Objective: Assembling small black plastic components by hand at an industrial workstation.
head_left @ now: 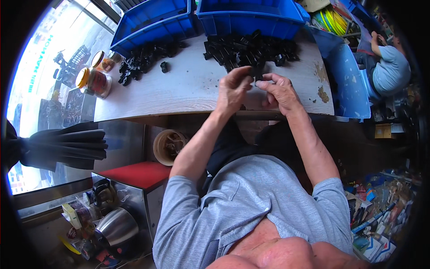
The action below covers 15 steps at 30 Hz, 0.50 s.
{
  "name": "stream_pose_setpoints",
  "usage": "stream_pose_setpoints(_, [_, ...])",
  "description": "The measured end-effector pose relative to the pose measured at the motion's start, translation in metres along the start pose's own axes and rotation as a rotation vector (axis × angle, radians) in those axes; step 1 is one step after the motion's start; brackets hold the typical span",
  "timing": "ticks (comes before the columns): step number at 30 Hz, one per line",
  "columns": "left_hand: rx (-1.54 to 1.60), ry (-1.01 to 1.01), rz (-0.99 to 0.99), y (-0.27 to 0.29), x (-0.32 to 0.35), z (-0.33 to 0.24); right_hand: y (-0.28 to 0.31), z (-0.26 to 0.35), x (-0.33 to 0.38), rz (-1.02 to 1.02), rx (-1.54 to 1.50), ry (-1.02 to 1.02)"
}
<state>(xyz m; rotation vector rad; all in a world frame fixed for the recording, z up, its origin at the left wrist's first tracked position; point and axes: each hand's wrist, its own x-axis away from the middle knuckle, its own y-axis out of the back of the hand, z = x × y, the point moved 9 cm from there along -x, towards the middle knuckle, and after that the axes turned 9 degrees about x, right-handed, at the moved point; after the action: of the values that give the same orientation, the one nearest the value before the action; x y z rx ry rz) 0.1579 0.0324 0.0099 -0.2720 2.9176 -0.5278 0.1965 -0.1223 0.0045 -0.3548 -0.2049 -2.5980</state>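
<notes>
Above the near part of the table, my left hand [234, 89] and my right hand [282, 93] face each other with their fingers bent. Between their fingertips is a small black plastic part [258, 75], pinched from both sides. Its exact shape is hard to tell against the dark pile behind it. Just beyond my hands lies a large heap of black plastic parts [239, 50]. A second heap of similar parts [143, 60] spreads to the left, and one loose piece [164, 67] lies apart from it.
Two blue bins [251, 23] [154, 31] stand along the table's far side. Jars with lids [96, 83] sit at the left edge. A light-blue tub [347, 80] adjoins the right side, with another person [389, 71] beyond. Below the table are a bucket [169, 147] and a red-topped cabinet [134, 175].
</notes>
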Motion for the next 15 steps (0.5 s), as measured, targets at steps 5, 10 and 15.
stream_pose_setpoints(5, [-0.048, -0.052, 0.022, -0.01, 0.001, 0.003, 0.003, -0.005, -0.002, -0.02, 0.034, -0.04])
stream_pose_setpoints(10, [-0.739, -0.341, 0.312, -0.034, 0.016, -0.037, -0.004, -0.003, -0.001, -0.055, 0.25, -0.174])
stream_pose_setpoints(15, [-1.084, -0.483, 0.383, -0.037, 0.033, -0.034, -0.015, 0.011, 0.0, -0.023, 0.404, -0.196])
